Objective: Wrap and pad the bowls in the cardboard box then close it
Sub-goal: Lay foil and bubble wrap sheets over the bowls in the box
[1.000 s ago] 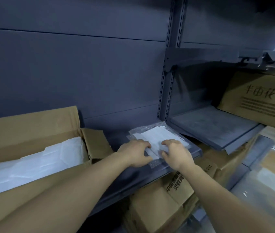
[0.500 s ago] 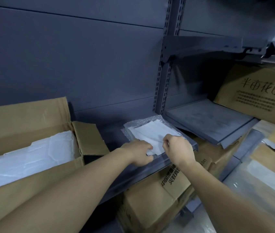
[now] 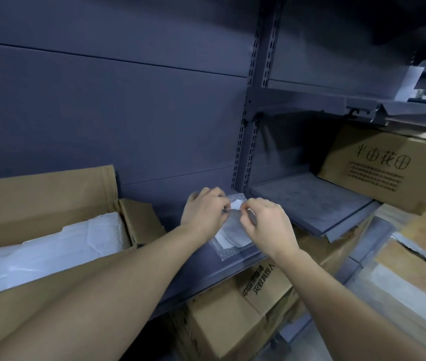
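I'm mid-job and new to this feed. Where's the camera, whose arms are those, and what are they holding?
There is no machine: these are a person's two bare arms, seen from one wide camera worn on the head, looking forward and down. The left hand and right hand meet over a grey shelf, each pinching the raised edge of a thin sheet above a small stack of bubble wrap and white sheets. At left stands an open cardboard box holding white padding. A printed box sits at right. No bowls show.
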{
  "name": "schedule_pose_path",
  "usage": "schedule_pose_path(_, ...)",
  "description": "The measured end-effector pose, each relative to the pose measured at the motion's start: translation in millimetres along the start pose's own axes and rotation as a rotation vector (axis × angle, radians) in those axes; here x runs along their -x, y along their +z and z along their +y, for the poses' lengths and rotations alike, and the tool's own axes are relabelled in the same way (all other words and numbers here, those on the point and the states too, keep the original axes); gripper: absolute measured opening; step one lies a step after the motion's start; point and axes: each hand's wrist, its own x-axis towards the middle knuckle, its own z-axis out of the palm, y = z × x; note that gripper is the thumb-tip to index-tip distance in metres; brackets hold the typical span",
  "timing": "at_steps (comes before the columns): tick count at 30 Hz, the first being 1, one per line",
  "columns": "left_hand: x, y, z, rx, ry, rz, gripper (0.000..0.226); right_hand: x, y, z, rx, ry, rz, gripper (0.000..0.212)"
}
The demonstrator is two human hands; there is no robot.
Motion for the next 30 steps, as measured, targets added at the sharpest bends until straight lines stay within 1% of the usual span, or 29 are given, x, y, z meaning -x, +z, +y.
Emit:
schedule_pose_path(3,3.6,-13.6,3.2,0.117,-0.068,0.041,0.012,1.6,-15.4,-3.9,-0.011,0.03,-0.004,0.03)
schedule_pose_path(6,6.5,-29.7,1.7,0.205,-0.134,0.059,0.008,0.3,-27.5,-6.8,-0.035,0.12,-0.015,0.049)
schedule_pose_path(9,10.5,-47.3,-2.7,0.479,-0.265,0.125,0.006,-2.1,-33.4,-11.8,-0.091,0.212,-0.016,0.058)
schedule_pose_path(11,14.2,-58.5,-6.3,0.633,-0.325,0.177,0.011,-4.9,-37.2,-19.0,-0.247,0.281,-0.003,0.064)
schedule_pose_path(14,24.2,-75.0,-13.6,0.76,-0.365,0.201,0.005,-10.7,-40.4,-32.9,-0.515,0.378,0.049,0.077)
schedule_pose_path(17,34.5,-93.4,-22.5,0.859,-0.382,0.235,0.008,-15.9,-42.6,-51.5,-0.657,0.403,0.054,0.085)
schedule_pose_path(21,51.2,-121.0,-31.5,0.926,-0.403,0.262,0.009,-22.2,-46.5,-84.4,-0.79,0.381,0.048,0.082)
schedule_pose_path(25,78.0,-139.7,-48.0,0.974,-0.439,0.282,0.034,-27.2,-41.6,-113.6,-0.825,0.272,0.037,0.068)
schedule_pose_path(28,105.5,-152.4,-65.9,1.037,-0.387,0.321,0.052,-31.8,-32.6,-139.5,-0.841,0.211,-0.002,0.057)
schedule_pose_path(30,125.6,-162.9,-82.0,1.005,-0.349,0.318,0.066,-35.8,-24.2,-159.2,-0.87,0.184,-0.021,0.054)
